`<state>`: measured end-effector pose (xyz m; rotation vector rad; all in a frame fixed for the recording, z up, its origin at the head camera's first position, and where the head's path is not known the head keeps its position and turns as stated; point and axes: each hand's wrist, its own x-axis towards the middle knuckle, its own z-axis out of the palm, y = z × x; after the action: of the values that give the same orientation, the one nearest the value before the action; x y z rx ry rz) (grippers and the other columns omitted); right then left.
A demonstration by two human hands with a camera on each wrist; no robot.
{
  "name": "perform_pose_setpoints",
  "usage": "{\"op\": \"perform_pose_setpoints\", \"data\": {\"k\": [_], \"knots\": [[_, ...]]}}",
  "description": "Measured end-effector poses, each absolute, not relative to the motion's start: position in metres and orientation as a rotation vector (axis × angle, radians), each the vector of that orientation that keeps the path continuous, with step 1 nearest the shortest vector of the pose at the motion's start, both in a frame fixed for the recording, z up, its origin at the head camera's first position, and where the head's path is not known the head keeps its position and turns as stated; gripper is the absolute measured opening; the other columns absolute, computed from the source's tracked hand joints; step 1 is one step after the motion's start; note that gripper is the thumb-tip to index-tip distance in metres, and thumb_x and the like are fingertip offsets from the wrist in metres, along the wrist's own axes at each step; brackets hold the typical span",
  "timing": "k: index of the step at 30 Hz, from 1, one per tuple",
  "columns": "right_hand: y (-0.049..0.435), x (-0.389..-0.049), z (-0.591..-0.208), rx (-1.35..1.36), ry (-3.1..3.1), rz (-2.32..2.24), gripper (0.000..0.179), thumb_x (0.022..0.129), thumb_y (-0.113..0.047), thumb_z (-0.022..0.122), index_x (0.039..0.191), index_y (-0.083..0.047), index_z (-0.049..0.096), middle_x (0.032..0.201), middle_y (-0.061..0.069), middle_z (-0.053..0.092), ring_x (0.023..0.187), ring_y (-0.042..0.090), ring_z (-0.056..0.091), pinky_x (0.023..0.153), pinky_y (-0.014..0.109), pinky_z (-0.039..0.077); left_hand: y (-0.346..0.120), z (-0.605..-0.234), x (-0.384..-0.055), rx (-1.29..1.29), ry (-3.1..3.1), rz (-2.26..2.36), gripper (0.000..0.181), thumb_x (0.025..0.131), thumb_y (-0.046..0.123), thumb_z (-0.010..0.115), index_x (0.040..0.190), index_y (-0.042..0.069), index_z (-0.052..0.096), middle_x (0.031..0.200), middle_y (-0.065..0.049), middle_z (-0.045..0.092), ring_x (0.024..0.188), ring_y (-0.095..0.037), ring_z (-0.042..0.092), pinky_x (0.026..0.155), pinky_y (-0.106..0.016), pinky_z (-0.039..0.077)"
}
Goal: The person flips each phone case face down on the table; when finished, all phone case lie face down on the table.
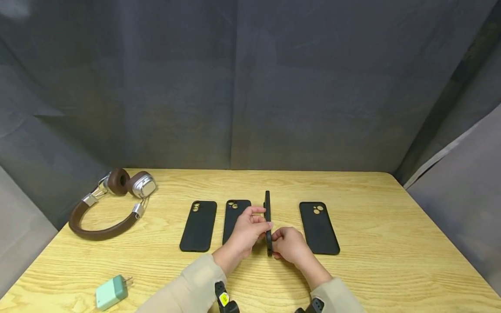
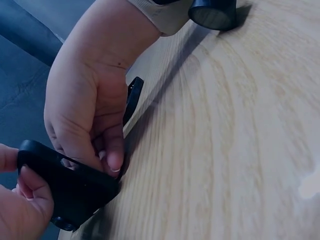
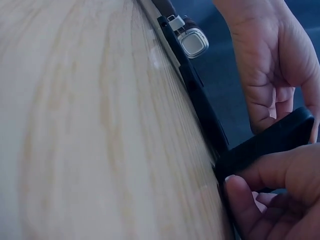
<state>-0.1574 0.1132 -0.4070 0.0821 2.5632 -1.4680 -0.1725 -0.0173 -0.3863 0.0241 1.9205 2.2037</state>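
Observation:
A black phone case (image 1: 268, 208) stands on its long edge above the wood table, seen almost edge-on in the head view. My left hand (image 1: 247, 230) grips it from the left, thumb toward me and fingers on the far part. At its near end, my right hand (image 1: 290, 245) pinches the lower corner between thumb and curled fingers. The right wrist view shows that corner of the case (image 3: 265, 142) at the tabletop. A second black phone case (image 1: 235, 215) lies partly hidden behind my left hand. Another black phone case (image 1: 322, 230) lies right of my right hand.
A further black phone case (image 1: 198, 226) lies to the left. Brown and silver headphones (image 1: 105, 230) rest at the far left of the table (image 1: 391, 243). A mint-green charger (image 1: 111, 292) with metal prongs lies near the front left. Dark curtain (image 1: 250, 87) hangs behind.

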Motion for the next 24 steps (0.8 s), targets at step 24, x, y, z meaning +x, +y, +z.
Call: {"op": "perform_pose_setpoints", "data": {"k": [24], "knots": [[0.137,-0.137,-0.372,0.006,2.333,-1.762,0.028,0.088,-0.005,0.058,0.109,0.014,0.057,0.092,0.019,0.064,0.075,0.020,0.064,0.067,0.032,0.055,-0.009,-0.392,-0.175,0.046,1.989,2.161,0.041,0.082,-0.001,0.062,0.120,0.001,0.046,0.076,0.000,0.047,0.061,-0.010,0.047,0.059,-0.023,0.043]]}}
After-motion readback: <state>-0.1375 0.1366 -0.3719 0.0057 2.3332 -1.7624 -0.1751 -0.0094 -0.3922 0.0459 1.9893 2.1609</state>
